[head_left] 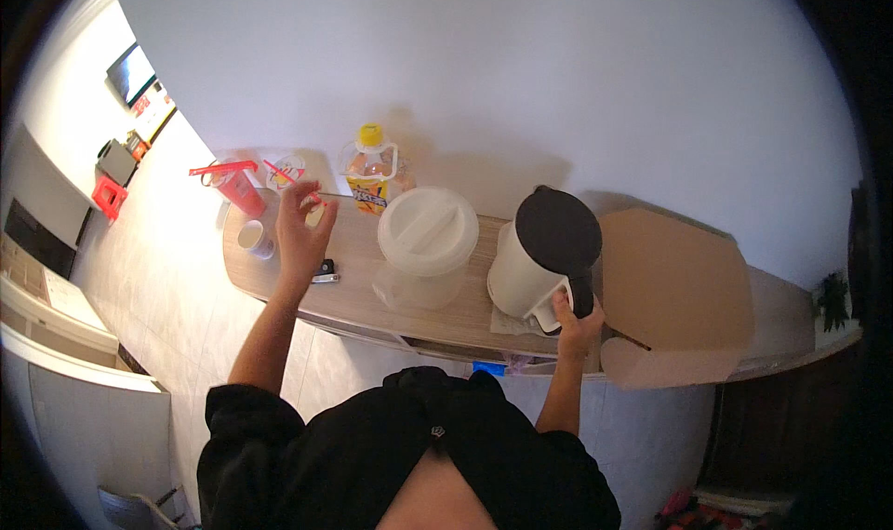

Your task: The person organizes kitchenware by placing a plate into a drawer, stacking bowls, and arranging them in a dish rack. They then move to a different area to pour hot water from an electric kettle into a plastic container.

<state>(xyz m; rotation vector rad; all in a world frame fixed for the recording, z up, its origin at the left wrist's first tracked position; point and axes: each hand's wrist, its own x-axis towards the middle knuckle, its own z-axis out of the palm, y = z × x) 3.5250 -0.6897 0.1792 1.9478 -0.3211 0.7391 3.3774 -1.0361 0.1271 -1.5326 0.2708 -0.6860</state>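
My right hand (577, 321) grips the black handle of a white electric kettle (526, 274) with a black lid, standing on the wooden counter (363, 288). My left hand (302, 228) hovers over the counter's left part and pinches a small pale yellowish thing with a thin red piece at the fingertips. A clear pitcher with a round white lid (426, 232) stands between my hands. Behind it is a juice bottle with a yellow cap (370, 172).
At the counter's left end stand a red tumbler (237, 186), a clear cup with a red straw (286, 170) and a small white cup (253, 239). A small black object (325, 271) lies under my left hand. Flat brown cardboard (674, 288) covers the right side.
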